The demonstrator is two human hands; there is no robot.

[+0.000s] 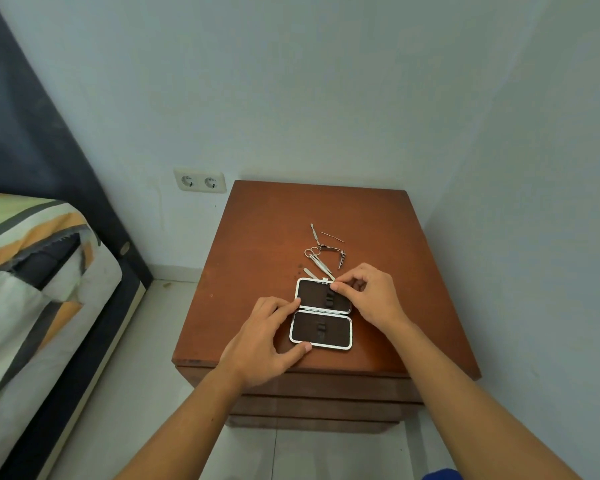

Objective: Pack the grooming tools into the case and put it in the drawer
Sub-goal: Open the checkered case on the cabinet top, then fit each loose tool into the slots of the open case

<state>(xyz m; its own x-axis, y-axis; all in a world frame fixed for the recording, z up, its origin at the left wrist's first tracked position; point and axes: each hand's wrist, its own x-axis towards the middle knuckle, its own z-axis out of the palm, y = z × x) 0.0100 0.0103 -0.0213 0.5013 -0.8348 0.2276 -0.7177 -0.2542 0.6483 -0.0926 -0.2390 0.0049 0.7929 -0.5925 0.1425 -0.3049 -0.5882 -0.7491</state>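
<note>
Head view: right hand (371,296) over case (321,329) rim, tool indistinct.

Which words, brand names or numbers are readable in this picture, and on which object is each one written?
None can be read. The open case, the metal grooming tools, the wooden nightstand and the wall socket show no legible text or numbers.

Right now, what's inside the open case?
The case holds only dark lining and small elastic loops; no tools visible. The right hand covers its far right corner.
</note>
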